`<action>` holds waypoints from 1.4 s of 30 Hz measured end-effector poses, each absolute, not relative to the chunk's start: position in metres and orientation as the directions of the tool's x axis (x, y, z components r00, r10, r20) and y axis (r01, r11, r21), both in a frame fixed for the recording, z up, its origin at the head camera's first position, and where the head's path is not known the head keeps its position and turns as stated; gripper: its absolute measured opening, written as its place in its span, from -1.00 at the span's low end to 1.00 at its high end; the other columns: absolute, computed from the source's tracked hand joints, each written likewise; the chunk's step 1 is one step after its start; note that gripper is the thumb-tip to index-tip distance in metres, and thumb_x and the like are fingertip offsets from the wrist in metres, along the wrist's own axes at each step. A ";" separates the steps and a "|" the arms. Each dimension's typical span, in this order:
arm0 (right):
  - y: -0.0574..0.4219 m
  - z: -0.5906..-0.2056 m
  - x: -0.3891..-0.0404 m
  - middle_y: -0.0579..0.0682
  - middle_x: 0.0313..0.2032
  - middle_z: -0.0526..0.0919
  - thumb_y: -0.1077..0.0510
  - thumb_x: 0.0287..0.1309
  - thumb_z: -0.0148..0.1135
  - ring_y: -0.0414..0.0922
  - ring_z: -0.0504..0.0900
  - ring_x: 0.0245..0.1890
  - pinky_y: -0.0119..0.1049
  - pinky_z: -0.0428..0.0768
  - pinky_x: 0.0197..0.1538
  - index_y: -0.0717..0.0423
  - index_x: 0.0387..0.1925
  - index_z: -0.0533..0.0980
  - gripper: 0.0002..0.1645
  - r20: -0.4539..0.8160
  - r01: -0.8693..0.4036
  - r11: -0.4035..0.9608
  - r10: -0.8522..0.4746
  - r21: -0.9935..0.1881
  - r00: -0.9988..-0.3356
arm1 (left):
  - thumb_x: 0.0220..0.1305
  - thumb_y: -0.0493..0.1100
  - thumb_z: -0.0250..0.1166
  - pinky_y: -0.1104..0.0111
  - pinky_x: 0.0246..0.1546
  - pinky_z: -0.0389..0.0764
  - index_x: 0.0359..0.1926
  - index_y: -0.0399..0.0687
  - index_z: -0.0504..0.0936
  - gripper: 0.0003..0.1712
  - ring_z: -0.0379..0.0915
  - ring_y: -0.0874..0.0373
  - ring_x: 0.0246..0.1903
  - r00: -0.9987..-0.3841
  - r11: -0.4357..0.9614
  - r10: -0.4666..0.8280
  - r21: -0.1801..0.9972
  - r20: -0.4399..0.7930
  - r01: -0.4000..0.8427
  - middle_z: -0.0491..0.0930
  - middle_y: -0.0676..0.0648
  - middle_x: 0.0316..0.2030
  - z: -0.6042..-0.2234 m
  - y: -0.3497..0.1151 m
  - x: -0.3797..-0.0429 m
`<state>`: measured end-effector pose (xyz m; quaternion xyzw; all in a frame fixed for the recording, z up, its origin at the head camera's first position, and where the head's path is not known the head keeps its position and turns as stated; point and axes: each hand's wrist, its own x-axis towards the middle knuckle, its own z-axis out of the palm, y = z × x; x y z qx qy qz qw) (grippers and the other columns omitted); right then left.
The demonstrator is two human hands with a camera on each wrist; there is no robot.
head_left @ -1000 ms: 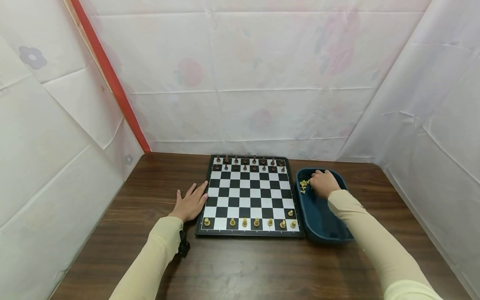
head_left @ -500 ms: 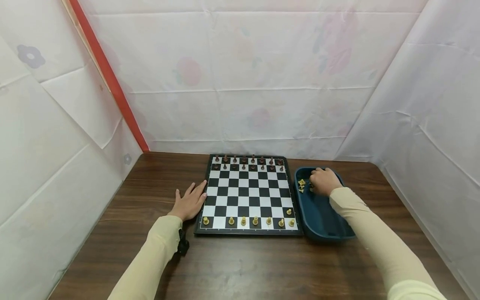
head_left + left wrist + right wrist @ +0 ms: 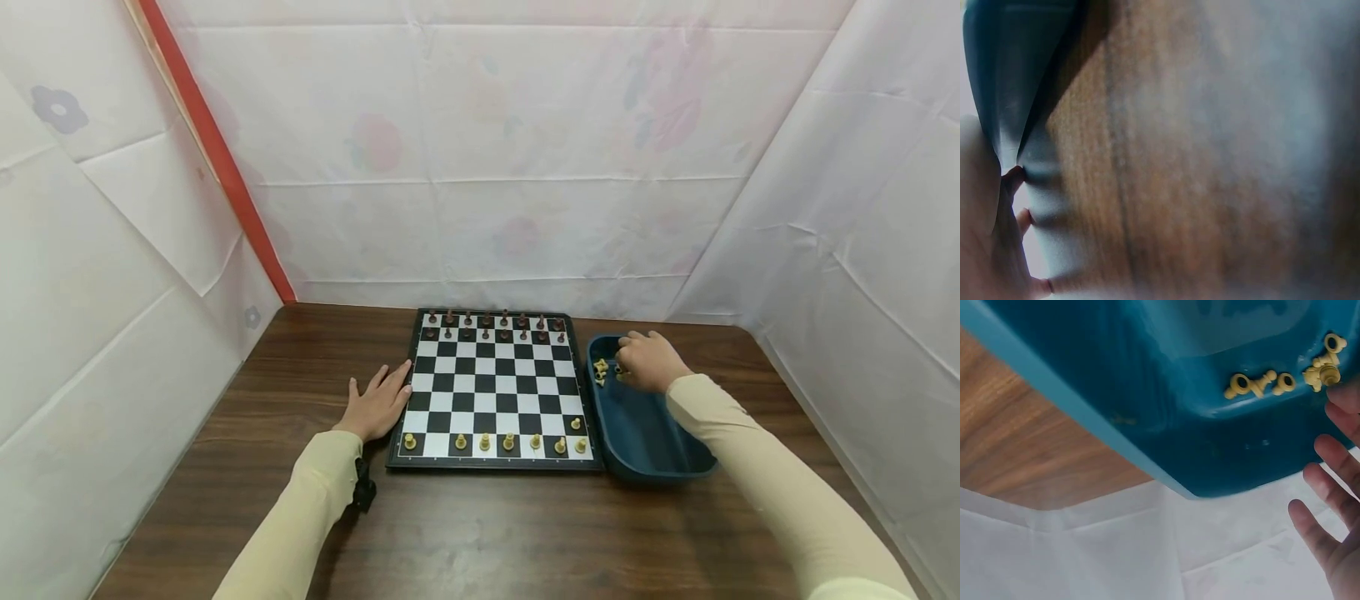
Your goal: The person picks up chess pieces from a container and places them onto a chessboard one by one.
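Observation:
A black-and-white chessboard [image 3: 474, 383] lies on the table. Along its near row stand several yellow chess pieces [image 3: 485, 442], and one yellow pawn [image 3: 576, 424] stands a row further in at the right. My left hand [image 3: 375, 410] rests spread beside the board, its fingertips at the left edge. Inside the blue tray [image 3: 648, 454], my right hand [image 3: 649, 361] is over its far end. The right wrist view has that hand's fingers spread, a fingertip right by a cluster of yellow pieces [image 3: 1330, 374]; contact is unclear. More yellow pieces [image 3: 1257, 384] lie on the tray floor.
Two rows of dark red chess pieces [image 3: 504, 335] fill the board's far end. The tray stands close against the board's right side. White sheeting [image 3: 480, 225] surrounds the brown wooden table [image 3: 487, 533] at the back and both sides, with a red strip [image 3: 225, 158] at the left corner.
My right hand has shifted slightly right within the tray, and more yellow pieces show beside its fingers. The left hand has stayed by the board. The head view has drifted a little.

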<state>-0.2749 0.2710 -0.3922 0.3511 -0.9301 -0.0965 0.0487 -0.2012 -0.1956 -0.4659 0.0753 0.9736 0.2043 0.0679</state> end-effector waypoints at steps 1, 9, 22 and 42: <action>0.270 -0.391 -0.274 -0.14 -0.58 0.38 0.04 -0.13 0.52 -0.10 0.34 -0.50 -0.19 0.28 -0.45 -0.07 -0.71 0.54 -0.71 0.025 -0.650 0.728 -0.670 0.216 -0.742 | 0.52 0.08 -0.24 -0.35 0.19 -0.43 0.51 0.01 -0.04 -0.36 -0.17 -0.18 0.42 -0.979 0.904 0.175 0.410 -0.101 0.119 0.06 -0.13 0.44 -0.466 -0.196 -0.201; 0.262 -0.379 -0.266 -0.13 -0.57 0.39 0.09 -0.12 0.52 -0.10 0.37 -0.47 -0.19 0.29 -0.43 0.03 -0.61 0.63 -0.81 0.048 -0.685 0.694 -0.709 0.221 -0.703 | 0.52 0.06 -0.24 -0.35 0.19 -0.45 0.51 0.01 -0.04 -0.37 -0.18 -0.18 0.42 -0.979 0.900 0.177 0.419 -0.099 0.120 0.05 -0.13 0.44 -0.465 -0.196 -0.201; 0.251 -0.360 -0.258 -0.08 -0.53 0.44 0.21 -0.12 0.44 -0.07 0.40 -0.43 -0.15 0.36 -0.41 0.06 -0.56 0.66 -0.94 0.101 -0.718 0.643 -0.760 0.268 -0.643 | 0.52 0.05 -0.23 -0.36 0.19 -0.42 0.51 0.00 -0.02 -0.37 -0.16 -0.19 0.41 -0.980 0.901 0.179 0.416 -0.088 0.127 0.07 -0.13 0.44 -0.465 -0.195 -0.201; 0.211 -0.344 -0.239 -0.07 -0.45 0.53 0.18 -0.08 0.39 -0.11 0.39 -0.43 -0.24 0.27 -0.44 0.01 -0.54 0.66 -0.97 0.083 -0.765 0.534 -0.835 0.360 -0.544 | 0.52 0.05 -0.24 -0.36 0.19 -0.41 0.51 -0.01 -0.03 -0.37 -0.15 -0.19 0.41 -0.979 0.904 0.182 0.408 -0.091 0.130 0.07 -0.14 0.44 -0.464 -0.195 -0.201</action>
